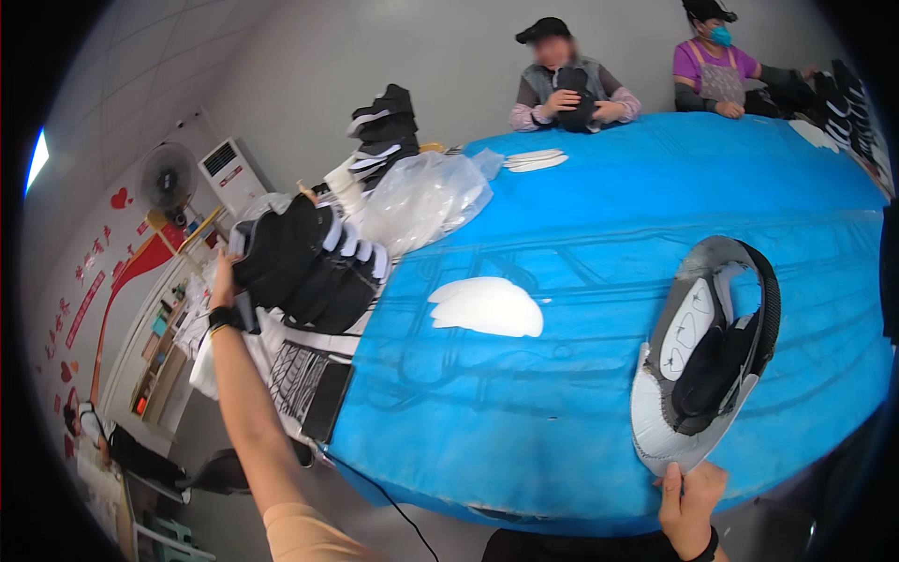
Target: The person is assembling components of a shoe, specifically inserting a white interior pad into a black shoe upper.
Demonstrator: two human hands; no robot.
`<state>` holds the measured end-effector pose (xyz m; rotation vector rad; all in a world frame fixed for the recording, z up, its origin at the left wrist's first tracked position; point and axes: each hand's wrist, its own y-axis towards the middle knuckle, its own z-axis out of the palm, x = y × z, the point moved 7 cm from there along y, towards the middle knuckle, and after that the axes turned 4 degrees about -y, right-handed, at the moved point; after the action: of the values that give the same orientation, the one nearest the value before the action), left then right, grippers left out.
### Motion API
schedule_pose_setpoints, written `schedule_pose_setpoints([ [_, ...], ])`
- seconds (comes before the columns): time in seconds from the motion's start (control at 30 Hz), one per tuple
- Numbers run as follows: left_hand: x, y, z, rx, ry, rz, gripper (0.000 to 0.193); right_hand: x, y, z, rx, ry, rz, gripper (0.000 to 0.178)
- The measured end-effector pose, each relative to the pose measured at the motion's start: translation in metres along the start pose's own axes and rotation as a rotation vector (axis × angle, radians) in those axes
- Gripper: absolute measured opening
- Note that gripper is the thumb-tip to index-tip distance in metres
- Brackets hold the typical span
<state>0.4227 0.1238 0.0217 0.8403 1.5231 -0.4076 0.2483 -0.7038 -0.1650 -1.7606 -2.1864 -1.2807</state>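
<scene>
My right hand (691, 501) pinches the near end of a shoe upper (688, 450), holding it above the table's near right part. The upper is grey-white and black, its opening facing up, with a white marked patch inside. At the left my left hand (223, 279), with a dark band on the wrist, is against the outer side of a stack of black-and-white shoe uppers (309, 272). Its fingers point up along the stack and are partly hidden, so their grip is unclear. White flat pieces (487, 307) lie in a small pile on the blue table cover (487, 412) between my hands.
Clear plastic bags (426, 201) and another stack of black uppers (384, 136) stand beyond the left stack. A dark phone-like slab (328, 403) lies at the table's left edge, near a hanging cable (393, 501). Two people sit across the table, one holding a black upper (573, 98).
</scene>
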Motion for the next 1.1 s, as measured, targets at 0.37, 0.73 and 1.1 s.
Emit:
schedule_pose_setpoints([
  [0.37, -0.027, -0.073, 0.066, 0.448, 0.241, -0.104, 0.055, 0.001, 0.002, 0.006, 0.082, 0.030, 0.068, 0.024],
  [0.73, -0.021, -0.116, 0.096, 0.306, -0.576, 0.094, 0.069, 0.012, 0.006, -0.001, -0.015, 0.027, -0.061, 0.024],
  [1.1, -0.022, -0.184, 0.121, 0.076, -0.307, 0.192, 0.045, 0.015, 0.005, -0.009, -0.027, 0.029, -0.167, 0.014],
])
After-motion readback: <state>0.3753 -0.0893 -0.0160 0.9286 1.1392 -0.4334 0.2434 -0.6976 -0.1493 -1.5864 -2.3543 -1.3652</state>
